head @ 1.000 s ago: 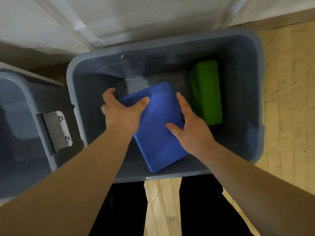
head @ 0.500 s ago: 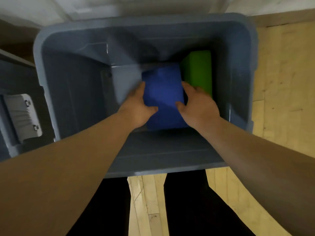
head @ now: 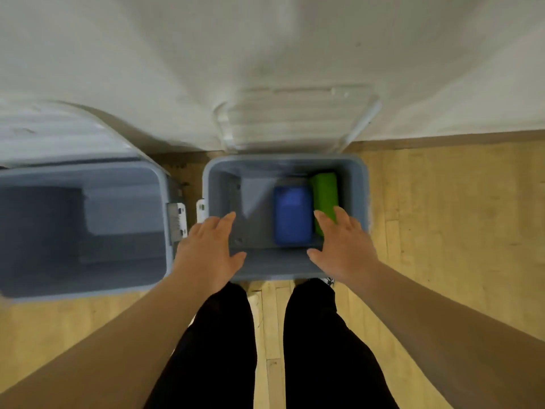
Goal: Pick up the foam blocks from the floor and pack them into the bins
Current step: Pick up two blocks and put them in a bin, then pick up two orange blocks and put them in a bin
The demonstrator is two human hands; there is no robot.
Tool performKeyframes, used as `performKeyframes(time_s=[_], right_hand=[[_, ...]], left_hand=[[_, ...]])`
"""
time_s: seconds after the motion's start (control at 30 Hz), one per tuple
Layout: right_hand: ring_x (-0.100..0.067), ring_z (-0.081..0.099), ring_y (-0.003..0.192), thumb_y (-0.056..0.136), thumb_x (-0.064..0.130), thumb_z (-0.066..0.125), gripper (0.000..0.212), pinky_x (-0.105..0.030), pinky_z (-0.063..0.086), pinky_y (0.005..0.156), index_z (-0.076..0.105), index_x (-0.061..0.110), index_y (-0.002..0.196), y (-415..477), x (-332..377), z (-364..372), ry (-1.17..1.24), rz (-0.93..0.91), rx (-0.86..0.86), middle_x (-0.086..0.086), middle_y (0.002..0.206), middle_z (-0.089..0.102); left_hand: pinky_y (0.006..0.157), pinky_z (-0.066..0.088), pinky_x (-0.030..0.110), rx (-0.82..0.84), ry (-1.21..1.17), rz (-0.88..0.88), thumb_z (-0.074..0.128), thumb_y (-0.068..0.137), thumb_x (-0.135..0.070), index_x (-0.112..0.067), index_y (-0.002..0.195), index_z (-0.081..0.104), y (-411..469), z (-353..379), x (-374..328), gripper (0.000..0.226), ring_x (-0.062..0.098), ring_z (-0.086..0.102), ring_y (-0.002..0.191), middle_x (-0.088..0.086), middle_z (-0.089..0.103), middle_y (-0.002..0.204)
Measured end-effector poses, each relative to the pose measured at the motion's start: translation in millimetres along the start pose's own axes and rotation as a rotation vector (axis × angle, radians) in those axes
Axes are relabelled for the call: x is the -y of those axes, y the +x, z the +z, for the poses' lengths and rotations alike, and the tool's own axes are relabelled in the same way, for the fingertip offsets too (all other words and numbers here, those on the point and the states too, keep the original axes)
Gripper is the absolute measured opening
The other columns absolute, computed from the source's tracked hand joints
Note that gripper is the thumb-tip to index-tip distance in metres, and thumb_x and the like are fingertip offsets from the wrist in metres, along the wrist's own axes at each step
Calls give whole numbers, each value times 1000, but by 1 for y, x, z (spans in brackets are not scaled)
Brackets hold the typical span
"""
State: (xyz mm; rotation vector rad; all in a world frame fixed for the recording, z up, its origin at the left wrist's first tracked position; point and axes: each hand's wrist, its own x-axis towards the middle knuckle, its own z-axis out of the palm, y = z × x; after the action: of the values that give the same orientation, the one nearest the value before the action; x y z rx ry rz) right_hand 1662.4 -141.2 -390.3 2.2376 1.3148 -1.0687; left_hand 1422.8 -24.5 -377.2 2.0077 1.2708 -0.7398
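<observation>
Blue foam block [head: 292, 215] lying in bin [head: 274, 268], green foam block [head: 324, 193] just beside at 3 o'clock. I'm seeing left grip [head: 206, 249], right grip [head: 343, 246] hovering above, both wide, holding nothing.

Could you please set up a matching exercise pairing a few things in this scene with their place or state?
Things:
1. blue foam block
2. green foam block
3. left bin
4. white lid behind the right bin

Places or states:
A. leans against the wall
B. no blocks visible inside
C. against the right wall of the right bin
D. on the right bin's floor, nearer its middle

Pairs: 1-D, 2-C, 3-B, 4-A.
</observation>
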Motion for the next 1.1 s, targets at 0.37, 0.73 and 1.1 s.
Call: performKeyframes(time_s=[0.37,0.73,1.1], right_hand=[[-32,26,150,90,63,57,87,-49,35,116,18,33,161,-175,46,-138,-80,-170,-89,-6,168,15],[-37,27,149,85,74,56,96,-52,35,116,14,33,162,-224,48,-158,-547,-562,13,-10,167,17],[-33,36,140,86,62,58,84,-49,39,110,29,27,157,-385,152,1,-1216,-1143,52,-9,156,35]], left_hand=[[116,36,49,-249,-59,-57,56,93,-65,-34,158,20,-216,-114,-7,81,27,35,146,-2,33,161],[118,33,48,-319,-559,-515,56,95,-60,-34,159,22,-362,16,-80,77,25,30,148,-3,28,164],[117,35,45,-543,-1031,-1052,50,95,-64,-31,160,18,-529,241,-137,80,26,30,148,1,29,163]])
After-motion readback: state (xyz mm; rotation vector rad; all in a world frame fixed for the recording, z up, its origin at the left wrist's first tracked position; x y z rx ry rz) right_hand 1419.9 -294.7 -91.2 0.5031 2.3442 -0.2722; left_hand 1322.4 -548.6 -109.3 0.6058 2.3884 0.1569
